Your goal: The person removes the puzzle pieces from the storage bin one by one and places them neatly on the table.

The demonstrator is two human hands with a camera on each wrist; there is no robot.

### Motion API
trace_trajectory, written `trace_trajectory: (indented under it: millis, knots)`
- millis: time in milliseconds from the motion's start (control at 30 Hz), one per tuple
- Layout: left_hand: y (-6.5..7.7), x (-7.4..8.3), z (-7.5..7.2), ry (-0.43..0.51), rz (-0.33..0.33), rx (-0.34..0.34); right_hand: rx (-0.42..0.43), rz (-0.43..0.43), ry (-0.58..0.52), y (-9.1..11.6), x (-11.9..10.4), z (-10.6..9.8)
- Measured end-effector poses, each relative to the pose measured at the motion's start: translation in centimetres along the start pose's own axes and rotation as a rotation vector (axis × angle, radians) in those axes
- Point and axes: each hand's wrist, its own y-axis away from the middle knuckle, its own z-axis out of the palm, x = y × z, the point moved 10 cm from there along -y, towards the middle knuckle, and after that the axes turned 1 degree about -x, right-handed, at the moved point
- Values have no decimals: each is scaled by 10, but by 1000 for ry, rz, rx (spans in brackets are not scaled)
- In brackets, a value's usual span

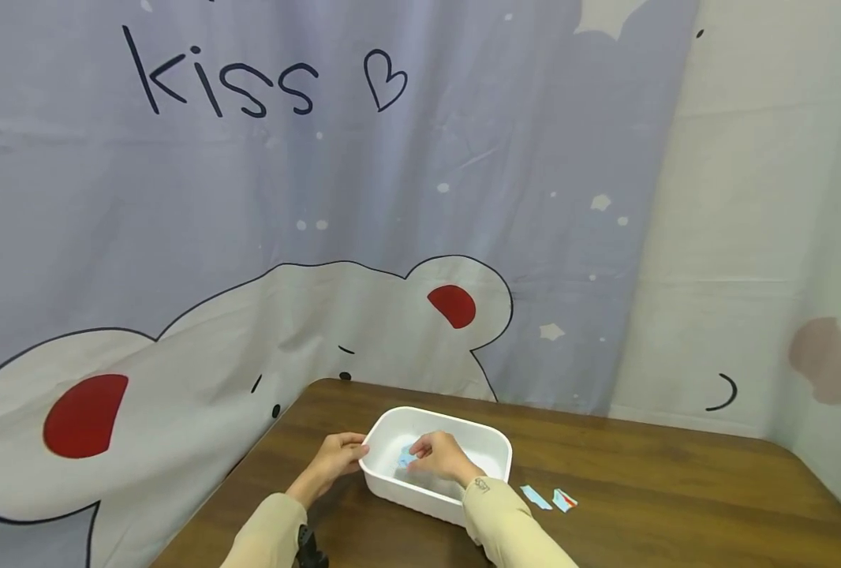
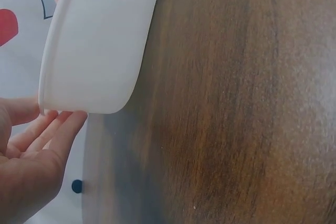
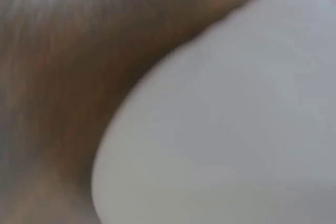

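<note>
The left hand [image 1: 334, 460] pinches the rim of the white tub [image 1: 413, 498], a good way to hold it steady. The right hand [image 1: 440, 456] is inside, by a blue scrap [image 1: 405, 457]; I cannot tell if its fingers grip it. Thin bits may bend, so go gently. A pale strip [image 1: 536, 497] and a red-marked piece [image 1: 564, 500] lie on the counter [image 1: 648, 489], beside the tub. The right sleeve [image 1: 513, 525] hides some of it.

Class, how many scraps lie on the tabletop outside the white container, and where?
2: one pale blue scrap just right of the white container, and one red-marked scrap beside it, farther right. The right sleeve or container may hide others.
</note>
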Motion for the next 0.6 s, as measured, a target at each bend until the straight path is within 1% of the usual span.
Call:
trace_trajectory:
  millis: [100, 267, 467, 600]
  knots:
    - [0, 0, 1, 3, -1, -11, 12, 1, -5, 3, -6, -19]
    - [-1, -1, 2, 8, -2, -46, 37, -4, 40, 10, -13, -53]
    - [-2, -3, 1, 25, -6, -72, 116, 33, 71, 24, -3, -100]
    - [-2, -4, 3, 28, 2, -79, 136, 61, 97, 42, 9, -131]
